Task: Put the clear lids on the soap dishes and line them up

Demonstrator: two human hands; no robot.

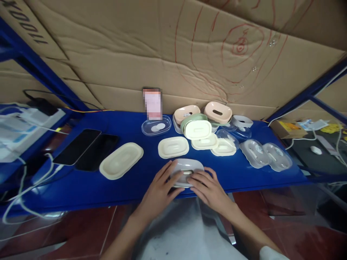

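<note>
A pale grey oval lid (pixel 189 164) with a slot in its middle lies at the front edge of the blue table. My left hand (pixel 164 182) grips its left side, with fingers on top and thumb at the near edge. On its right side, my right hand (pixel 208 185) holds it too, fingertips near the slot. Just behind stands a cream oval piece (pixel 173 147). Farther left lies a larger cream oval tray (pixel 121 161). Whatever is under the grey lid is mostly hidden by it and by my fingers.
Peach lids (pixel 217 111), a green piece and cream pieces overlap behind. Two clear-grey pieces (pixel 255 153) lie right. A clear oval piece (pixel 156 125) sits before an upright phone (pixel 152 103). Two dark phones (pixel 78 147) and white cables are left; cardboard (pixel 121 47) stands behind.
</note>
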